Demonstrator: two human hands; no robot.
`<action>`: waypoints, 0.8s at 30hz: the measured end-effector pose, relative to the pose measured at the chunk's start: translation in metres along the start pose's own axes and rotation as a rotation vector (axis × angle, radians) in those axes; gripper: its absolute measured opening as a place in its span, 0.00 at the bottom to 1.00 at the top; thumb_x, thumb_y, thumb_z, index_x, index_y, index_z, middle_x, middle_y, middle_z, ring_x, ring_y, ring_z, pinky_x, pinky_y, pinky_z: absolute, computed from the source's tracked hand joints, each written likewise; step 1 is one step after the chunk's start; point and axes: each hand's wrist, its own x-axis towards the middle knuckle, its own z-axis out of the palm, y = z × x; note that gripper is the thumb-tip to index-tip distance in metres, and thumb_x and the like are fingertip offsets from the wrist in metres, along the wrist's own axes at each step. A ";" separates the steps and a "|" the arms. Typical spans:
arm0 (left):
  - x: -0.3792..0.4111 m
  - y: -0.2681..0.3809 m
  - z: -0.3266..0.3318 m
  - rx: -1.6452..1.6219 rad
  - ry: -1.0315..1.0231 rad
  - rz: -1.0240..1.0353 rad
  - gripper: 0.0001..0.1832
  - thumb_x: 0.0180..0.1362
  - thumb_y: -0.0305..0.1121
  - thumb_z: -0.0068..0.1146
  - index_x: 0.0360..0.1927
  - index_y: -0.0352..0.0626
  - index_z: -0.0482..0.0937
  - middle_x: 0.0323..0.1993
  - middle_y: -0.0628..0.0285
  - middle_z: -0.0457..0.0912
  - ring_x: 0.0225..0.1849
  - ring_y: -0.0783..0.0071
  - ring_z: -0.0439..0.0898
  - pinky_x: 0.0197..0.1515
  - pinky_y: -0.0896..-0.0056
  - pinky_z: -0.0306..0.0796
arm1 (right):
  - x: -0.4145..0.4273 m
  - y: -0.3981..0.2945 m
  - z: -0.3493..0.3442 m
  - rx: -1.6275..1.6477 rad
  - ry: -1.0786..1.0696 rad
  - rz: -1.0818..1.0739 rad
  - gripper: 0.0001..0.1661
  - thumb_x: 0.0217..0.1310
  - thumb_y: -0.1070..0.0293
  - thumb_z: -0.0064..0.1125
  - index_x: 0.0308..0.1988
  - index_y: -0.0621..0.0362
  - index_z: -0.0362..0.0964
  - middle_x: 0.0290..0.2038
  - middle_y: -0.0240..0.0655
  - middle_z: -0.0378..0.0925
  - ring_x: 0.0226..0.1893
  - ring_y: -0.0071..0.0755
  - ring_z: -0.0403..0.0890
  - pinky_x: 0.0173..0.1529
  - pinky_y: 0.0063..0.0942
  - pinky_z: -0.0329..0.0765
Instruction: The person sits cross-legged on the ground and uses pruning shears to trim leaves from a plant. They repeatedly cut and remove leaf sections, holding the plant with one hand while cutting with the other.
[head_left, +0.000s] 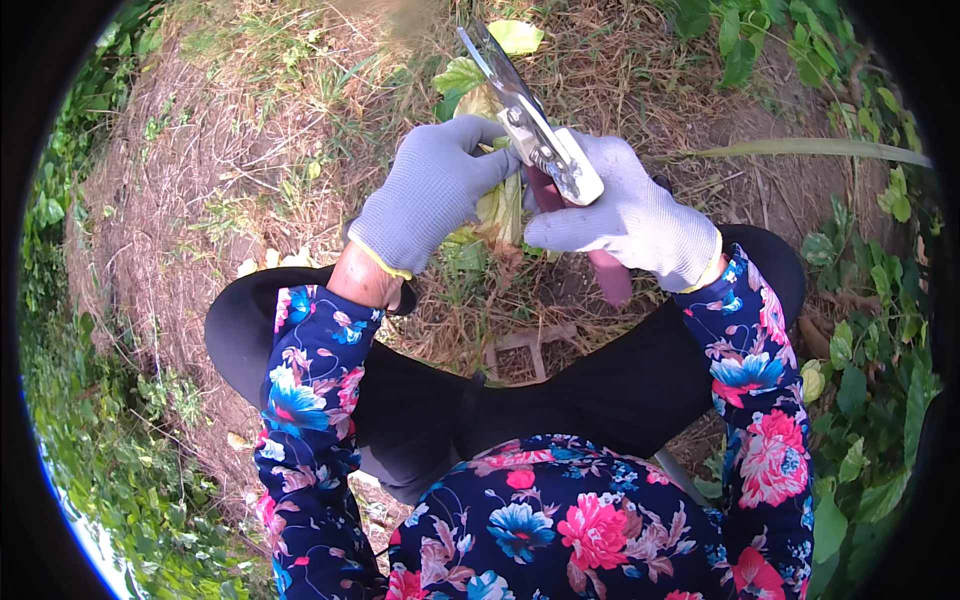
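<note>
My right hand (622, 202), in a grey knit glove, grips a pair of pruning shears (551, 142) by their dark red handles (611, 274). The shears' long metal blades point up and to the left, past a white body with a spring. My left hand (439, 187), gloved alike, has its thumb and fingers drawn together right beside the shears' pivot. A bit of green shows between them, but the fingertips are partly hidden. Yellowing, wilted leaves (499, 210) hang between my hands, and a green-yellow leaf (459, 76) lies beyond them.
Dry grass and bare soil (172, 202) spread around me. Leafy vines (862, 375) line the right side, with more greenery (97, 450) at left. A long pale green blade-like leaf (810, 148) stretches in from the right. Black-clad knees (255, 322) flank the work area.
</note>
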 end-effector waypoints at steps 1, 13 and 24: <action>0.000 0.001 0.000 -0.012 -0.003 0.003 0.14 0.56 0.37 0.62 0.39 0.36 0.81 0.25 0.58 0.81 0.28 0.76 0.79 0.32 0.74 0.72 | 0.000 -0.001 0.000 0.046 -0.022 0.007 0.26 0.44 0.67 0.70 0.44 0.64 0.71 0.27 0.27 0.68 0.27 0.19 0.71 0.31 0.22 0.69; 0.003 -0.013 0.004 -0.081 0.075 0.120 0.08 0.52 0.30 0.61 0.31 0.35 0.80 0.23 0.58 0.80 0.25 0.77 0.77 0.32 0.73 0.72 | -0.003 0.002 0.001 0.351 0.065 0.065 0.19 0.44 0.74 0.69 0.39 0.62 0.72 0.28 0.27 0.71 0.30 0.18 0.73 0.35 0.21 0.71; 0.003 -0.015 0.010 0.105 0.113 0.233 0.08 0.53 0.30 0.56 0.33 0.37 0.80 0.24 0.48 0.80 0.26 0.57 0.81 0.31 0.64 0.73 | -0.003 0.004 0.002 0.299 0.034 0.064 0.17 0.44 0.67 0.69 0.33 0.63 0.73 0.28 0.29 0.73 0.30 0.22 0.74 0.36 0.24 0.71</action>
